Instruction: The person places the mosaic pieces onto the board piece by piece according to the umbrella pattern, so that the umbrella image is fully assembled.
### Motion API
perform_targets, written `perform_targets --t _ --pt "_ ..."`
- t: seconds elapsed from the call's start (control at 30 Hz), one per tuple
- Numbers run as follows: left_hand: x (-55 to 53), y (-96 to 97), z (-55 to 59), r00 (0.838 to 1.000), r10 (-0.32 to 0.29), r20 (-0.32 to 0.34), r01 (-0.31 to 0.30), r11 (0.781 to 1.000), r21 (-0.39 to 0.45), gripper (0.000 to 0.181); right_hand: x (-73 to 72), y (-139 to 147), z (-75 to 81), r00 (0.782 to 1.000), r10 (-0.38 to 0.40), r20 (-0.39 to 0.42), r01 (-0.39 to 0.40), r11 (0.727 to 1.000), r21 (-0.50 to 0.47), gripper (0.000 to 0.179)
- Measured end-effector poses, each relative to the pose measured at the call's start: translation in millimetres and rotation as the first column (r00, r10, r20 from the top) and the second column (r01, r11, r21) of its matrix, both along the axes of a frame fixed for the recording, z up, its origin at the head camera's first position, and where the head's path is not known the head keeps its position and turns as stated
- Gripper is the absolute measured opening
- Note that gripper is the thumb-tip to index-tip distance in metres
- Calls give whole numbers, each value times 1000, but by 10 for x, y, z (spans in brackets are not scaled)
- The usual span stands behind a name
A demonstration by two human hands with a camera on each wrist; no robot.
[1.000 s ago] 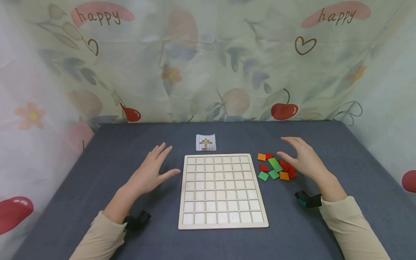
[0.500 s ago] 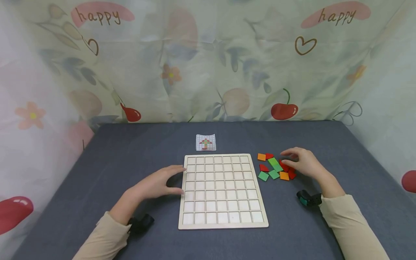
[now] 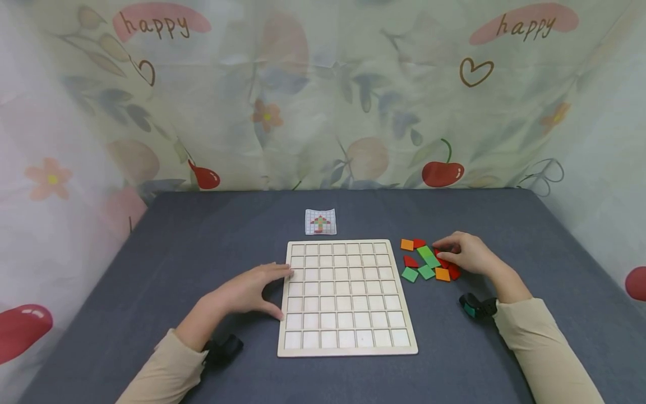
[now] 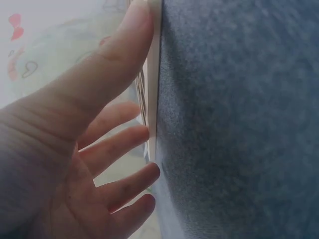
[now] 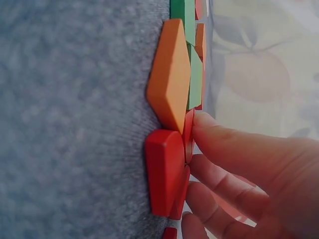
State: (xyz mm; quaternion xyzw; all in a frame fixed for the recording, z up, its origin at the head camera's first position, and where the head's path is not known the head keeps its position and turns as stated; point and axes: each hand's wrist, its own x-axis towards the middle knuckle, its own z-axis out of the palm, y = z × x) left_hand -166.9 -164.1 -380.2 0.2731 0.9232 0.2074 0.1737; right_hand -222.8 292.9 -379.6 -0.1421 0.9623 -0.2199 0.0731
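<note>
A pale wooden board, marked off in 7 rows and 7 columns of shallow square cells, lies flat on the table, its near edge toward the person. The left hand is at its left rim, thumb and forefinger spread wide; the forefinger's tip is on the rim and the thumb is at the rim lower down.

Just right of the board is a loose cluster of coloured tiles. The right hand is over its right part, with the thumb and fingers bent to a narrow gap at a red tile. The thumb's tip touches that tile; whether it is pinched I cannot tell. Beside it lie an orange tile and a thick red block. Nearer the board are 2 green tiles, a longer light-green piece, another orange tile and 2 more red pieces. The hand hides some of the red ones.

Beyond the board's far edge is a small card printed with a grid and a red, green and orange figure.

Both arms wear beige sleeves and black wrist gear. Behind the dark grey table hangs a printed curtain with cherries, leaves and the word "happy" 2 times.
</note>
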Motion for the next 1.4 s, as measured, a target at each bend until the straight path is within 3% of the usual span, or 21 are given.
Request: perform_targets --t 0.27,0.57,0.93,1.2,1.4 --pt "5 12 2 1000 8 -11 -8 1000 -10 87 -23 56 -18 999 22 -29 -24 998 -61 26" --pt "9 20 9 999 -6 -38 5 1000 -22 86 -7 -8 15 1000 -16 25 18 997 -79 17" --pt "4 23 23 999 1 -33 -2 999 -32 85 20 -98 115 999 -26 -35 22 996 -87 10" --pt "11 29 42 1000 -12 -28 12 1000 -20 84 51 -357 187 996 24 -91 -36 991 -126 10" --pt "32 52 41 999 17 -28 -18 999 -35 83 79 -584 189 992 84 -92 -101 976 -193 13"
